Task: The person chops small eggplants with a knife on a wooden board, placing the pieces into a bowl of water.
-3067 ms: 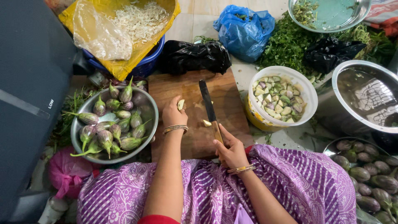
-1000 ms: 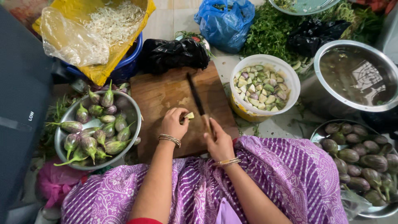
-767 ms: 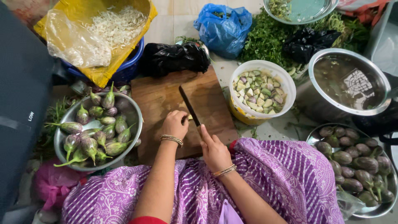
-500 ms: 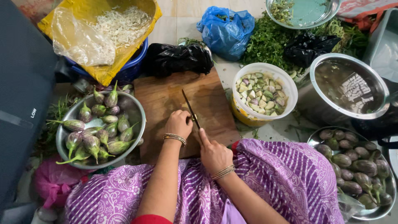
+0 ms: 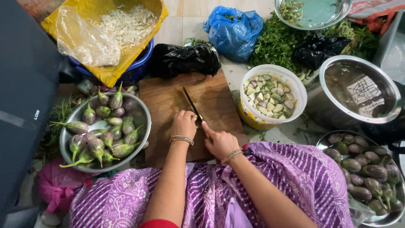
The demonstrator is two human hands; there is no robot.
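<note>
Since half a second ago your knife (image 5: 192,104) has tilted a little further left over the board while both hands hold their places. Your left hand (image 5: 184,125) sits knuckles-up on the wooden cutting board (image 5: 219,105), fingers curled together over whatever lies beneath; the piece itself is hidden. Your right hand (image 5: 221,143) has its fingers clamped on the knife handle, the dark narrow blade reaching away from you across the board. Thin gold bangles ring both wrists, and purple patterned cloth covers your lap at the near edge.

Near left, a steel bowl (image 5: 139,145) holds small green-and-purple brinjals with long stems. Near right, a steel tray (image 5: 324,139) carries darker, stemless brinjals. Just right of the board, a white plastic tub (image 5: 295,90) is filled with pale cut chunks. Beyond it to the right stands a large steel pot (image 5: 333,69), shiny inside, with a little liquid at the bottom.

Farther off, a crumpled black bag (image 5: 185,59) touches the board's far edge. Far left, a blue basin (image 5: 135,71) lined with yellow plastic holds pale shreds. A blue bag (image 5: 232,29), loose green herbs (image 5: 274,46) and a steel plate (image 5: 312,12) lie on the pale tiled floor.
</note>
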